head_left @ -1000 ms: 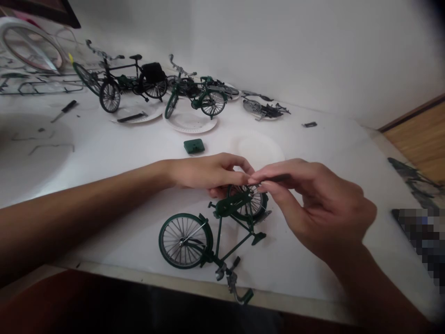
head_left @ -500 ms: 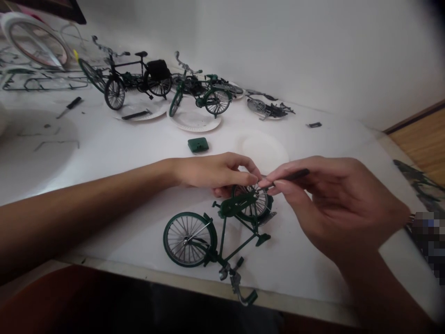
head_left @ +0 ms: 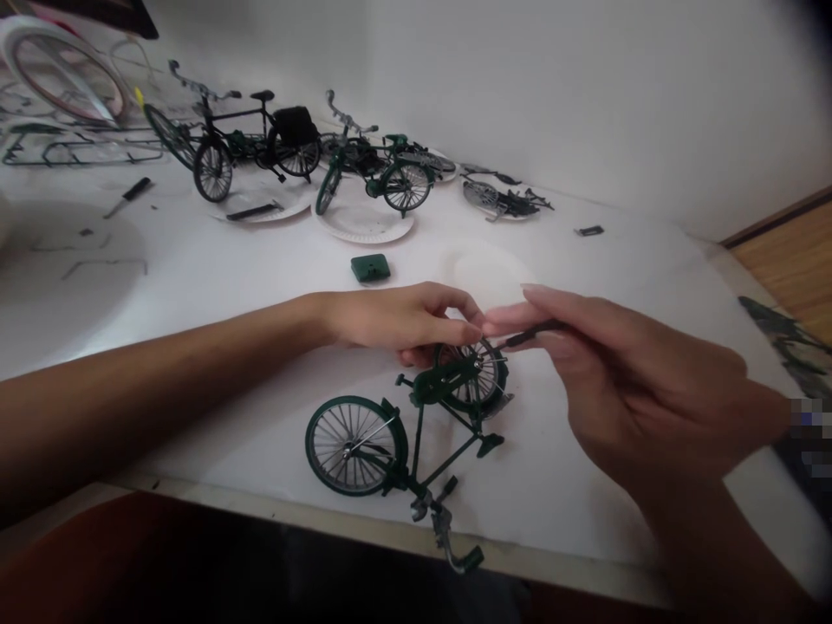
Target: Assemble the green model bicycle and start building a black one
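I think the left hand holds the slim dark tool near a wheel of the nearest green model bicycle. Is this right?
Not quite: the head view shows the slim dark tool in the right hand, near a wheel of that bicycle.

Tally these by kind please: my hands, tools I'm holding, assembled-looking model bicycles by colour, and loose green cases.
Hands: 2, left hand and right hand
Held tools: 1, slim dark tool
Green bicycles: 2, lying green bicycle and standing green bicycle
Black bicycles: 1, standing black bicycle
Green cases: 1, small green case
Total: 7
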Available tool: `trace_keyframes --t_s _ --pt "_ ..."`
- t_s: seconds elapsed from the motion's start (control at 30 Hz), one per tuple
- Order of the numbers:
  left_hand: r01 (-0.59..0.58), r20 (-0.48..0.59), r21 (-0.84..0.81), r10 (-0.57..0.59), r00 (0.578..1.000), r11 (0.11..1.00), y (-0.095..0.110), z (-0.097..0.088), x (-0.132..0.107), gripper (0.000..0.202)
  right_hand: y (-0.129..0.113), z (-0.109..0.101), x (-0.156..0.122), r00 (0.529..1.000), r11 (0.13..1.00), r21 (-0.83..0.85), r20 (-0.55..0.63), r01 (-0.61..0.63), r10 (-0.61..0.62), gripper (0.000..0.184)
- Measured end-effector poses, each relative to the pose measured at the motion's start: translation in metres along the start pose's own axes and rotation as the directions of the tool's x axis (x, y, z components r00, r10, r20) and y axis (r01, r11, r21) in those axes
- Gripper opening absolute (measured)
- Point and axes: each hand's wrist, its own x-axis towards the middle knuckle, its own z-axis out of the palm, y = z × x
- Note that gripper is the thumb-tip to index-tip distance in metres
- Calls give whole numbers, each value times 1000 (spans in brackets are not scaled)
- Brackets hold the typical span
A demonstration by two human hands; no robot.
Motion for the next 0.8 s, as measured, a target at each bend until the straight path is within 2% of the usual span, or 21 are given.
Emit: trace_keyframes --t_s 0.1,0.2,0.3,0.4,0.47,0.53,0.6,0.67,0.73,0.8 --pt "-14 24 -6 14 1000 1000 2 1 0 35 1 2 -2 996 997 -54 -81 -50 45 39" --pt "-15 30 -8 15 999 1000 3 2 0 34 3 6 -5 988 997 -55 -150 -50 42 42" --pt "-7 11 -12 7 1000 1000 1 2 1 40 1 6 -3 993 999 -39 -119 -22 17 44" --pt "0 2 -3 0 1000 1000 1 1 1 42 -4 2 0 996 996 -64 -70 -59 54 30" --pt "3 12 5 -3 1000 1000 2 2 1 39 -5 1 0 988 988 -94 -103 -123 114 19" --pt "2 21 8 -2 1000 1000 3 2 1 35 -3 2 -2 975 980 -89 -146 -180 166 21" --pt "3 19 3 -3 1000 1000 3 2 1 33 1 4 -4 980 990 -65 -165 -122 110 35" --pt "-2 0 -8 2 1000 1000 2 3 1 34 5 3 -4 992 998 -56 -126 -18 11 43" --pt "-14 -8 -18 14 1000 1000 1 3 1 36 6 1 -4 998 997 -76 -68 12 -17 38" --pt "-22 4 -14 22 1000 1000 1 2 0 34 5 0 -3 998 993 -106 -41 -50 46 25"
